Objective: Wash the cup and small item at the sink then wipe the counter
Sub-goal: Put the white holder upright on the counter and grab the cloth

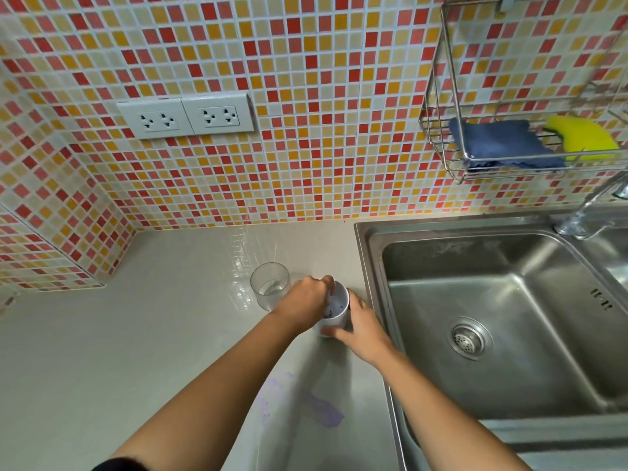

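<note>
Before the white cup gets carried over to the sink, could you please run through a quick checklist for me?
1. Right hand on white cup: ok, it wraps the side.
2. Left hand clear of cup: not ok, fingers at the rim.
3. Sink basin free: ok.
4. Clear glass out of the path: ok, left of the cup.
5. Cup contents: cannot tell, only dark specks show.

Left hand's fingertips (329,294) inside the white cup (338,309) — contents unclear — faucet (591,212) cut off at right.
</note>
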`<action>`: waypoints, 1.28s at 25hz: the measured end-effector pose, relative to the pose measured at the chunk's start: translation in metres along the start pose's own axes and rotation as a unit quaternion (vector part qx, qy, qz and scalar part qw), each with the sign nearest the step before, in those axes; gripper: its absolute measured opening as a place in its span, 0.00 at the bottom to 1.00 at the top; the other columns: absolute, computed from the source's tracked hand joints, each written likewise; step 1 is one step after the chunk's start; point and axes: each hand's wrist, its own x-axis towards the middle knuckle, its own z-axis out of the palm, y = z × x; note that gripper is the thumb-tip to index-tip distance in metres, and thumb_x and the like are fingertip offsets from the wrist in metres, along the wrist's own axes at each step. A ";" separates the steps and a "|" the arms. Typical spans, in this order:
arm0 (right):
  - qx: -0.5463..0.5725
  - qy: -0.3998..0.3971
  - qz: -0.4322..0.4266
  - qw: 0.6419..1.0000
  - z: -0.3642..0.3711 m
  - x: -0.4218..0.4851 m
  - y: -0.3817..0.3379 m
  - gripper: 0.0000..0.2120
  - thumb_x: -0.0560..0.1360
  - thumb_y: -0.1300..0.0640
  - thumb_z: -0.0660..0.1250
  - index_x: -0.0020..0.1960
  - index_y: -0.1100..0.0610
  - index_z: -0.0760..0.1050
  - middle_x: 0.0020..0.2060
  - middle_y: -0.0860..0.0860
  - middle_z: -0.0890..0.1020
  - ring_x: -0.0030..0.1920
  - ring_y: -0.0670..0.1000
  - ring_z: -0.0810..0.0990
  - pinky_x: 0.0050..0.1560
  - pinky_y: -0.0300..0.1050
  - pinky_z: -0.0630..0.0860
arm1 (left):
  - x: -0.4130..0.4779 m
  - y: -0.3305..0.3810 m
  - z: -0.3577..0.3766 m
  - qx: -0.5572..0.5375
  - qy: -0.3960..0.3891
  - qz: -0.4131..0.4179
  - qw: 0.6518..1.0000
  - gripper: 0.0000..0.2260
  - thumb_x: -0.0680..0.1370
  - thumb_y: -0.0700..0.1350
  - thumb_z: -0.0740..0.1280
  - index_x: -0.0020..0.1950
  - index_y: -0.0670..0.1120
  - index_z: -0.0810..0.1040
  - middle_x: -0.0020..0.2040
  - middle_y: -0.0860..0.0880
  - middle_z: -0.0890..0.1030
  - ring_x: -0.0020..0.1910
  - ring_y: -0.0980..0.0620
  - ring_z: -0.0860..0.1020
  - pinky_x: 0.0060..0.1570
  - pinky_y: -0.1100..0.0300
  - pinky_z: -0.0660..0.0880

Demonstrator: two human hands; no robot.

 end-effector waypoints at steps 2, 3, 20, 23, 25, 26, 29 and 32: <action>0.008 -0.002 -0.007 1.000 0.000 0.000 0.002 0.40 0.64 0.48 0.76 0.70 0.50 0.61 0.63 0.50 0.73 0.61 0.50 0.73 0.60 0.45 0.71 | -0.001 -0.003 -0.003 -0.060 -0.009 -0.008 0.998 0.15 0.76 0.41 0.65 0.62 0.42 0.73 0.54 0.40 0.80 0.50 0.42 0.78 0.47 0.55 0.74; 0.012 -0.003 -0.015 1.000 0.000 -0.001 0.002 0.39 0.64 0.48 0.76 0.70 0.50 0.61 0.63 0.49 0.73 0.61 0.48 0.72 0.60 0.43 0.71 | -0.003 -0.008 -0.008 -0.122 -0.008 -0.016 0.992 0.16 0.75 0.41 0.67 0.63 0.43 0.73 0.56 0.42 0.80 0.51 0.45 0.78 0.48 0.57 0.76; 0.162 0.056 0.038 0.984 -0.021 -0.004 0.008 0.35 0.59 0.60 0.81 0.59 0.48 0.67 0.55 0.43 0.75 0.54 0.42 0.76 0.47 0.31 0.73 | -0.015 -0.072 0.023 -0.343 0.103 -0.197 0.913 0.43 0.65 0.47 0.78 0.74 0.46 0.58 0.70 0.46 0.65 0.64 0.47 0.70 0.54 0.60 0.74; 0.015 0.098 0.040 0.994 -0.060 -0.009 0.011 0.41 0.56 0.56 0.80 0.64 0.51 0.66 0.55 0.47 0.69 0.53 0.47 0.72 0.49 0.36 0.67 | -0.017 -0.046 0.035 -0.384 0.097 -0.152 0.905 0.41 0.63 0.48 0.78 0.71 0.45 0.62 0.65 0.48 0.68 0.58 0.52 0.72 0.50 0.63 0.73; -0.057 0.083 0.039 0.994 -0.083 -0.010 0.010 0.40 0.56 0.55 0.79 0.64 0.49 0.66 0.55 0.47 0.66 0.54 0.48 0.72 0.49 0.37 0.68 | -0.014 -0.030 0.043 -0.393 0.086 -0.135 0.906 0.40 0.63 0.48 0.79 0.70 0.46 0.63 0.64 0.49 0.68 0.58 0.52 0.72 0.51 0.62 0.74; -0.090 0.063 0.034 0.993 -0.091 -0.011 0.009 0.40 0.56 0.55 0.78 0.65 0.48 0.66 0.55 0.46 0.64 0.55 0.49 0.71 0.50 0.38 0.69 | -0.013 -0.023 0.047 -0.392 0.085 -0.129 0.907 0.40 0.63 0.48 0.79 0.70 0.46 0.63 0.64 0.49 0.68 0.58 0.52 0.72 0.52 0.62 0.74; -0.218 -0.001 -0.003 0.976 -0.104 -0.010 -0.002 0.44 0.57 0.53 0.76 0.69 0.47 0.63 0.56 0.46 0.61 0.58 0.49 0.62 0.58 0.48 0.72 | -0.013 -0.014 0.054 -0.397 0.088 -0.125 0.905 0.40 0.63 0.47 0.79 0.70 0.46 0.63 0.64 0.49 0.67 0.58 0.53 0.71 0.51 0.65 0.73; -0.292 -0.020 -0.030 0.956 -0.106 -0.002 -0.021 0.46 0.58 0.51 0.76 0.72 0.48 0.60 0.58 0.48 0.61 0.59 0.50 0.59 0.59 0.52 0.73 | -0.013 -0.014 0.056 -0.397 0.090 -0.115 0.906 0.39 0.63 0.47 0.79 0.69 0.46 0.64 0.63 0.50 0.67 0.59 0.52 0.71 0.53 0.64 0.73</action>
